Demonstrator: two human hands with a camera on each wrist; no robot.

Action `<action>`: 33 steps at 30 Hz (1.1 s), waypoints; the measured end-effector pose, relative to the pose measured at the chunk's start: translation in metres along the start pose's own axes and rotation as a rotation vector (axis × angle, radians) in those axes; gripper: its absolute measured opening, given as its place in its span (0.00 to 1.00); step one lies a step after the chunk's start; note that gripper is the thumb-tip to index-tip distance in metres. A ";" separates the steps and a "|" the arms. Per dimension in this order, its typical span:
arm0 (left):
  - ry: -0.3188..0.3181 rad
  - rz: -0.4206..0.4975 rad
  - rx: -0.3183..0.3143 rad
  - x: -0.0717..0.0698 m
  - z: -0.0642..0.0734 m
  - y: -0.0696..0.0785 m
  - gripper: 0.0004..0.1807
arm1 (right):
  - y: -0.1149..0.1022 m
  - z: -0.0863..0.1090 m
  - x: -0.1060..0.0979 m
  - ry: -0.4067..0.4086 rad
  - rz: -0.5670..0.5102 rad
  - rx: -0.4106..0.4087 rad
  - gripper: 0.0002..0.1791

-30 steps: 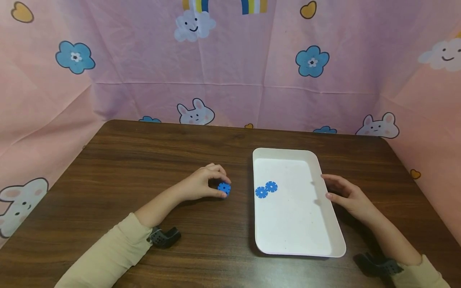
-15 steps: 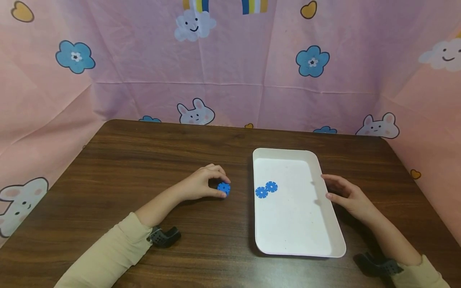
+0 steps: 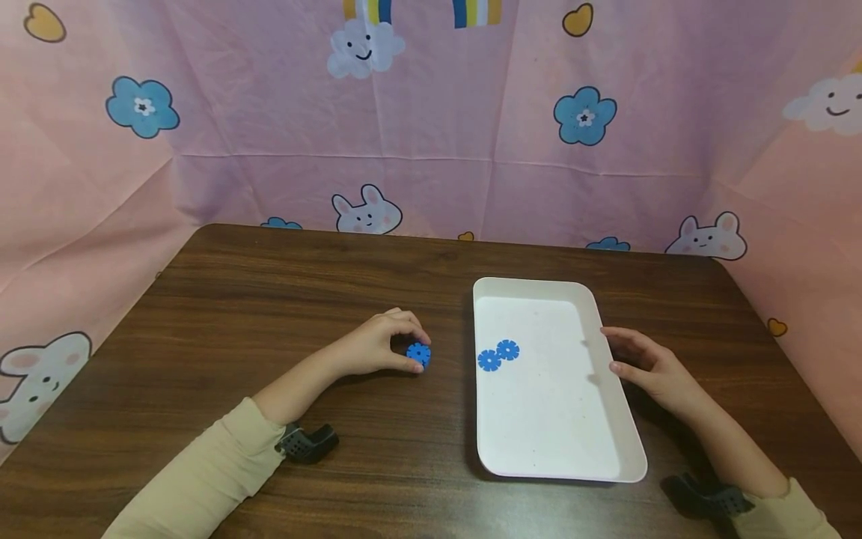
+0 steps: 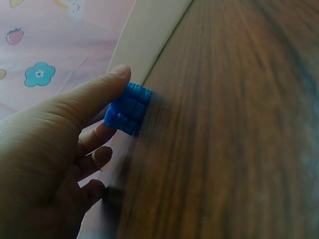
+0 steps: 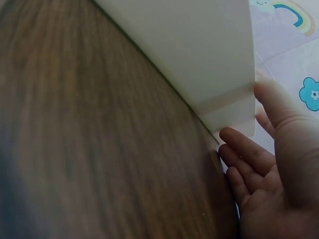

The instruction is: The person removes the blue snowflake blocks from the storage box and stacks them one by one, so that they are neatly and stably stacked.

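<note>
My left hand (image 3: 377,346) pinches a short stack of blue notched plastic discs (image 3: 420,352) between thumb and fingers, low over the table left of the white tray. In the left wrist view, the stacked discs (image 4: 130,110) are seen edge-on at the thumb tip, close to the wood. Two more blue notched discs (image 3: 489,361) lie flat inside the white tray (image 3: 559,427) by its left wall, edge to edge. At the tray's right side, my right hand (image 3: 658,376) touches the rim with thumb and fingertips. In the right wrist view, the fingers (image 5: 246,152) lie loosely beside the tray's outer wall.
A dark brown wooden table (image 3: 303,277) lies beneath everything. Behind it and at both sides hangs a pink cloth (image 3: 444,112) printed with clouds, flowers and rabbits. Each wrist wears a black strap-on device (image 3: 306,443).
</note>
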State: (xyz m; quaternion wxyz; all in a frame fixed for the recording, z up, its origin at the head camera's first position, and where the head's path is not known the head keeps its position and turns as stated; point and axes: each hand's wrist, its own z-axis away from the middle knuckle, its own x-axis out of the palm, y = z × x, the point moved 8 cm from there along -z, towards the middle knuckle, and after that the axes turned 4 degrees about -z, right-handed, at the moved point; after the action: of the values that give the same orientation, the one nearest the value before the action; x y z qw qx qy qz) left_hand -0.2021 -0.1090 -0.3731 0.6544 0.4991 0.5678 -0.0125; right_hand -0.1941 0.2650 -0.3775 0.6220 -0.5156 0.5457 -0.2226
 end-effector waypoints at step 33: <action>0.083 0.035 0.030 -0.012 -0.017 0.036 0.21 | -0.002 0.000 0.001 -0.002 -0.006 0.012 0.27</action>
State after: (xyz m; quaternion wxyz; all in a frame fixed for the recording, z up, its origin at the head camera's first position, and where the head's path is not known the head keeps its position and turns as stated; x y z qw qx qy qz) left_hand -0.1980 -0.0860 -0.3383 0.6231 0.5186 0.5854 0.0110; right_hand -0.1933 0.2637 -0.3766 0.6251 -0.5136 0.5421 -0.2271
